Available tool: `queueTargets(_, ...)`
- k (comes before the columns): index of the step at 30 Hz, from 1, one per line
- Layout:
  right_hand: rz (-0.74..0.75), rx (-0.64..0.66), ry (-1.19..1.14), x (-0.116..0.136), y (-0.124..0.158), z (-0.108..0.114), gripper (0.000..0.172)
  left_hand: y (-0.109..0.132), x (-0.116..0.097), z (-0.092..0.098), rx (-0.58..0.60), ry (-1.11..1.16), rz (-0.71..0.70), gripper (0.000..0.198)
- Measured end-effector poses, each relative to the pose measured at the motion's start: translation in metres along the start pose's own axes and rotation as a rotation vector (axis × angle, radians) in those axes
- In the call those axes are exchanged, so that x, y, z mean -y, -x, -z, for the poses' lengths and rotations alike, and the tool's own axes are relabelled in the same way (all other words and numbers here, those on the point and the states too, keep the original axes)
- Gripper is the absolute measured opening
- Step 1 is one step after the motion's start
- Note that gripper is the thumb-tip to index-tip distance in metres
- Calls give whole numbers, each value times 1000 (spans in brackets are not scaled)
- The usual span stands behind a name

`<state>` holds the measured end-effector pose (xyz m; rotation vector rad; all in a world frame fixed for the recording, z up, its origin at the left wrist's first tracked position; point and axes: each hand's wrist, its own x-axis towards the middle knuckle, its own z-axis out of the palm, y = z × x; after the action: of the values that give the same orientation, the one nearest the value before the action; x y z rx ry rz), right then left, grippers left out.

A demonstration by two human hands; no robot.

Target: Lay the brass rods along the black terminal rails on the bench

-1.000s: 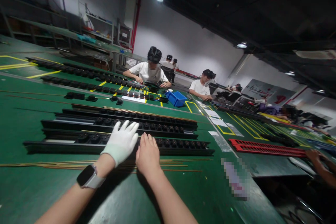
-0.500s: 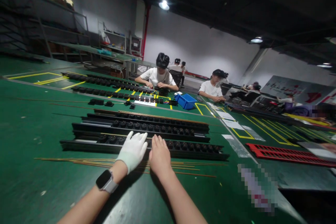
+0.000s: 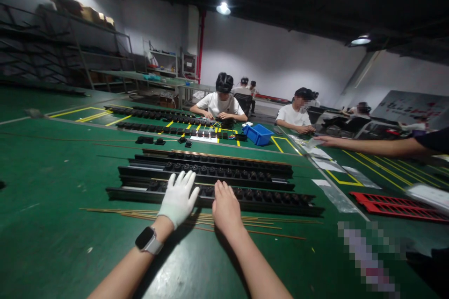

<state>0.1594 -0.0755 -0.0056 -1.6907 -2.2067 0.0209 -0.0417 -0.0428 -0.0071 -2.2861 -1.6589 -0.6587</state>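
My left hand [image 3: 178, 199], in a white glove with a watch at the wrist, lies with spread fingers over the nearest black channel rail [image 3: 280, 202]. Beside it my bare right hand [image 3: 226, 206] rests flat on the same rail, its fingers stretched out and close together. Black round-topped parts sit in a row inside the rail. Behind it stand a second black rail [image 3: 140, 176] and a third, filled in the same way. Several thin brass-coloured rods [image 3: 122, 213] lie on the table before the rails, partly under my wrists.
Across the green table [image 3: 52, 168] lie rows of black modules [image 3: 150, 128] and a blue bin [image 3: 259, 134]. A red slotted frame [image 3: 393, 208] lies to the right. Two co-workers sit opposite; another person's arm [image 3: 372, 145] reaches in from the right over white sheets.
The view has swung left, shifting the scene rightward. My left fingers are spread wider. A person's arm has come in from the right; both my hands stay at the nearest rail.
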Motion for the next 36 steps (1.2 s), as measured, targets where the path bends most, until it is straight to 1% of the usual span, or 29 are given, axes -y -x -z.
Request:
queueTargets(2,-1,-3,-1,0,0,-1,63,2,10,0,-20,-31,61,60)
queueTargets(6,3,-5,5,-1,0,-1,62,5,26,-1,31,-57,57,57)
queueTargets(10,5,-7,9,-1,0,1,62,6,38,-2,-21,-121,170,63)
queueTargets(13,7,-9,13,-2,0,1,63,7,47,-4,-22,-172,223,63)
queueTargets(16,7,-8,16,-1,0,0,64,8,58,-7,-35,-215,308,67)
queueTargets(19,6,-9,10,-1,1,2,64,7,68,-11,9,-193,320,67)
queueTargets(21,7,-4,6,0,1,3,64,7,71,-13,21,-170,321,67)
queueTargets(24,3,2,5,1,1,5,64,5,68,-15,-26,-156,333,68)
queueTargets(25,2,4,5,2,1,5,64,5,65,-15,-51,-151,318,68)
queueTargets(27,0,6,3,2,1,5,64,5,55,-16,-86,-130,234,68)
queueTargets(31,1,3,1,1,1,3,64,8,34,-20,-62,-35,-5,66)
queueTargets(33,-1,6,7,1,1,4,64,10,29,-22,-42,3,-52,64)
queueTargets(36,-14,30,29,5,0,10,62,12,29,-25,-38,32,-55,61)
